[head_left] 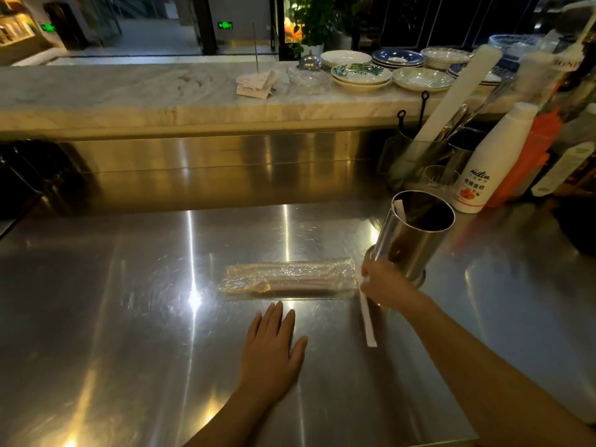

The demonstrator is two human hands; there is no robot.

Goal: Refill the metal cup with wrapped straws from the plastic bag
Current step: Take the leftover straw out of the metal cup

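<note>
Right hand (383, 285) grasping tilted shiny metal cup (416, 233) with white wrapped straw (367, 317), left hand (274, 346) flat, released, near clear plastic bag (287, 279) on steel counter (129, 317).

Steel desk (129, 317) across the lower frame; clear plastic bag (287, 279) of wrapped straws lying flat at centre. Left hand (274, 346) flat, palm down, just below the bag, fingers spread slightly. Right hand (383, 285) at right of centre, pinching one wrapped straw (367, 317) at its upper end beside the bag's right end. Metal cup (412, 233) tilted just above that hand, one white wrapper inside. Plates (361, 74) on marble ledge, upper right; white bottle (490, 162) at right
</note>
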